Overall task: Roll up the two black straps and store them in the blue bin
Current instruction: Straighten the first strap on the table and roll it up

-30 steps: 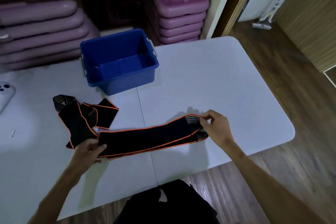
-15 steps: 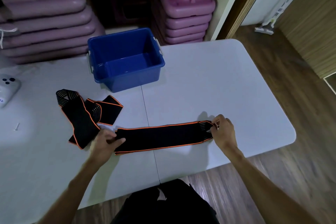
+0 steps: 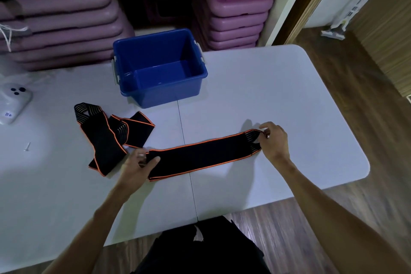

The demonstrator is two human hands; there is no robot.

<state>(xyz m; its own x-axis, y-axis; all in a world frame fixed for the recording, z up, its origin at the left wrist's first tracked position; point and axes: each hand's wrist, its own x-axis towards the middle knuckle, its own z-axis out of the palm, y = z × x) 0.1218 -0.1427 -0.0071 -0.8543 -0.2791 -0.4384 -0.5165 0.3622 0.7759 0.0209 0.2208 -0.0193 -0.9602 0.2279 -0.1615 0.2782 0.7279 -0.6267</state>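
We pinch the flat strap (image 3: 200, 158) at both ends, left hand (image 3: 139, 163), right hand (image 3: 274, 140); nothing rolled; second strap (image 3: 104, 138) heaped toward the table's (image 3: 289, 95) left edge; blue bin (image 3: 160, 66) empty.

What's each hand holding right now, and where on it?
Both hold the stretched strap, one at each end: left hand grips the near-left end, right hand pinches the ribbed right end. The other strap lies loose, untouched.
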